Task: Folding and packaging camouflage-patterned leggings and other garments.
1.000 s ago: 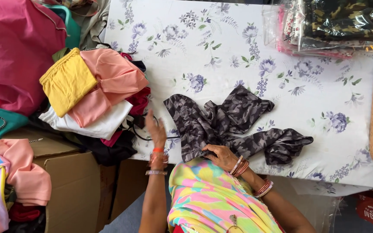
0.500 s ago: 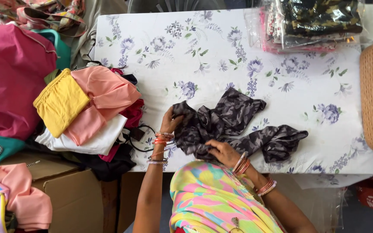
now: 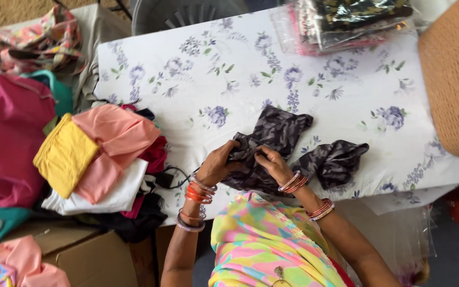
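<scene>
Left hand [image 3: 220, 163] closed on the near left edge of the grey camouflage garment [image 3: 282, 149], fingers curled over bunched cloth. Right hand [image 3: 273, 163] just beside it, fingertips pinching the same fold, both grips tight on the fabric and nearly touching each other. Orange and silver bangles on both wrists. Garment crumpled on the table [image 3: 197, 69] near its front edge, one part spread upward, another trailing off to the right in a loose heap. Floral cloth with purple blooms over the table. Left of the hands, a pile of folded clothes [image 3: 96, 154]: yellow, peach, white, dark red, overhanging the table's side. Black cable [image 3: 173, 172] between pile and left wrist. Farther back right, clear bags of packed garments [image 3: 341, 24]. Woven basket [image 3: 452, 79] at the right edge. Cardboard box [image 3: 81, 250] below the pile.
</scene>
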